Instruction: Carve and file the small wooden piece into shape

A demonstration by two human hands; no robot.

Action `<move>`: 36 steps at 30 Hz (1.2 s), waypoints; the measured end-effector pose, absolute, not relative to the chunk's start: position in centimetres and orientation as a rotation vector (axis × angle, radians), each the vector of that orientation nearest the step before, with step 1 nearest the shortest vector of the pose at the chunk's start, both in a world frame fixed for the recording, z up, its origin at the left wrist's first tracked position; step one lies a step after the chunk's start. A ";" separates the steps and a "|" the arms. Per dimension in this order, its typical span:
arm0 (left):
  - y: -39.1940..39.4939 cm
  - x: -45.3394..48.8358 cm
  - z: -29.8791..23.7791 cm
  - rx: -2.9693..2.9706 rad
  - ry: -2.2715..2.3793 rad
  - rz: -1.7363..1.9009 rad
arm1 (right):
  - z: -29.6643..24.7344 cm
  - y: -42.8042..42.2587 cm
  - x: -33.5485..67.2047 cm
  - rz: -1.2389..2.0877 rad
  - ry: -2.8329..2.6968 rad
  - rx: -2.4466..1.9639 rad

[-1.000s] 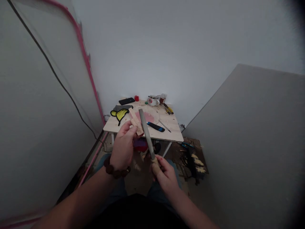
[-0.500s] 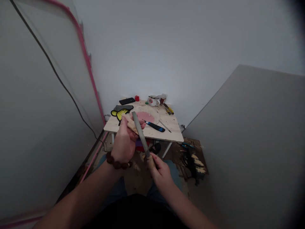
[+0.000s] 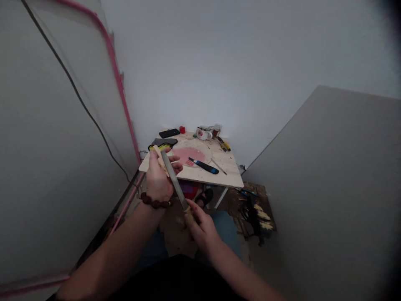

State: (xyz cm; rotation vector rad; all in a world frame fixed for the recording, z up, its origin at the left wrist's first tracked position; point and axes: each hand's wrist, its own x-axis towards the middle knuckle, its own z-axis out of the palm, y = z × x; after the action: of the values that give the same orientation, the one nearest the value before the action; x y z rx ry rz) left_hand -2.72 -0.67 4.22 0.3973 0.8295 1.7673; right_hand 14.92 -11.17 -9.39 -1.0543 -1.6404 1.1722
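My left hand (image 3: 158, 184) is closed around a small piece of pale wood (image 3: 158, 155), thumb along one side and fingers spread out on the other. A brown bead bracelet (image 3: 153, 202) circles that wrist. In my right hand (image 3: 203, 228) is a flat metal file (image 3: 174, 177), gripped by its wooden handle (image 3: 188, 211). The file's blade slants up to the left and lies against or just beside the wood; the exact contact cannot be made out. Beyond the hands, a black and blue craft knife (image 3: 205, 166) rests on the small table (image 3: 216, 179).
At the table's back are a black phone (image 3: 169, 133), red cap (image 3: 182, 130), white mug (image 3: 203, 133) and yellow-handled pliers (image 3: 224, 145). A grey and yellow glove (image 3: 163, 143) lies left, a thin metal rod (image 3: 219, 166) right. Panels (image 3: 326, 175) flank both sides.
The file has shifted left and lower along with my right hand. My left hand has turned, so the wood points more upward and its fingers are more spread. The view has moved slightly.
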 end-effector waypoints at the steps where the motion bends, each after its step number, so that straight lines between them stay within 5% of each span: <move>1: -0.6 -2.8 4.5 0.377 0.808 1.767 | -9.6 -11.2 15.0 1.124 -1.645 -1.056; 16: -0.7 -2.6 4.7 0.226 0.712 1.574 | -9.6 -10.8 19.2 0.587 -2.152 -0.965; 36: -2.1 -1.8 3.8 0.302 0.824 1.501 | -7.7 -9.1 17.5 0.538 -2.241 -1.072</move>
State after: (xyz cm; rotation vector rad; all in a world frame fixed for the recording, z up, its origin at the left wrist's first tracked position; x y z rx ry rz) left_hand -1.82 -2.09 3.80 0.3025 0.8237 1.5009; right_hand 17.53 -9.07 -7.75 -1.0720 -2.2406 0.5376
